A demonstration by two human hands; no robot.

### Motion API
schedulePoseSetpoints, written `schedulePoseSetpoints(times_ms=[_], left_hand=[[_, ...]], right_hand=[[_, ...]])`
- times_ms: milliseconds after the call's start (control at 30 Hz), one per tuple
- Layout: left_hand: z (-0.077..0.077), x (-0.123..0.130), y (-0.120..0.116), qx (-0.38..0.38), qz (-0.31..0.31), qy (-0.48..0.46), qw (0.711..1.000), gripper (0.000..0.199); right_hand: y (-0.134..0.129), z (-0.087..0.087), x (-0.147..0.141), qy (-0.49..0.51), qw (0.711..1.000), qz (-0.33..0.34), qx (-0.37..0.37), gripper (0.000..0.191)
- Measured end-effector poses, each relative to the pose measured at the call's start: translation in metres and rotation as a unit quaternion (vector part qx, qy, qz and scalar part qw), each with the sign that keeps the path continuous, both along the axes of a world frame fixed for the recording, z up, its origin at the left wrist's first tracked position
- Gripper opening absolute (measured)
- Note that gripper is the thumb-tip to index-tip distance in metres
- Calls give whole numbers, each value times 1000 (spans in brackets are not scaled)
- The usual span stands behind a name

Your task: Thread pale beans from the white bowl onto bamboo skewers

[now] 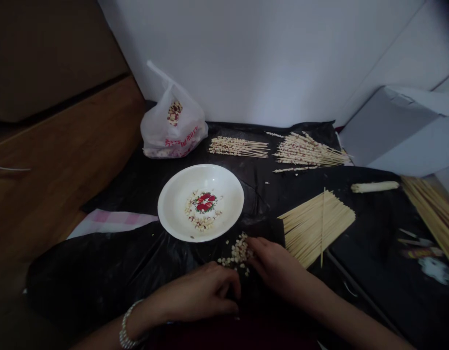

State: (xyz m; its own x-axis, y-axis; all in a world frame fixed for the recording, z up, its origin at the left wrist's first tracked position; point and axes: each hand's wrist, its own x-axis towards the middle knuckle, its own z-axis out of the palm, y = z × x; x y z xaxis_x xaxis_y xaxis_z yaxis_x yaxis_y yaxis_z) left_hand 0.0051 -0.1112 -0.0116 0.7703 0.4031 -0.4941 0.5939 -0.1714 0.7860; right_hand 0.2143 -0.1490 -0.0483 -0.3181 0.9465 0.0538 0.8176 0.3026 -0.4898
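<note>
A small heap of pale kernels with reddish marks (241, 250), like corn kernels, lies on the black plastic sheet (136, 262). My right hand (273, 257) reaches into the heap from the right, its fingers closed at the kernels. Just below and left of the heap, my left hand (213, 289) is curled with thumb and forefinger drawn together; whatever they may pinch is hidden. Beyond both hands stands a white enamel bowl (166, 199) with a red flower design and scattered kernels inside.
Bare wooden skewers (315, 226) lie fanned at the right, one crosswise on top. Kernel-covered skewers form a left bundle (237, 147) and a right bundle (306, 149) at the back. A tied plastic bag (173, 129), a pale stick-like piece (375, 186) and a white box (395, 131) surround them.
</note>
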Motion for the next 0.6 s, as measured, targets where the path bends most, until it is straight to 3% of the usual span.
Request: schedulePoseSetpoints(times_ms=[133,267,433,600], left_hand=[[-2,-3,1,0,-7,-15,1000,11],[6,-9,10,-105,1,-33,994,10],[18,-11,25,-176,34,-81,981,11],[31,-20,34,-200,47,-95,974,14]], right_hand=[[24,0,-6,37,999,3,10,33],[15,10,-2,50,998,16,18,33],[0,19,-10,-41,982,185,-17,14],[17,14,-7,-79,987,139,33,26]])
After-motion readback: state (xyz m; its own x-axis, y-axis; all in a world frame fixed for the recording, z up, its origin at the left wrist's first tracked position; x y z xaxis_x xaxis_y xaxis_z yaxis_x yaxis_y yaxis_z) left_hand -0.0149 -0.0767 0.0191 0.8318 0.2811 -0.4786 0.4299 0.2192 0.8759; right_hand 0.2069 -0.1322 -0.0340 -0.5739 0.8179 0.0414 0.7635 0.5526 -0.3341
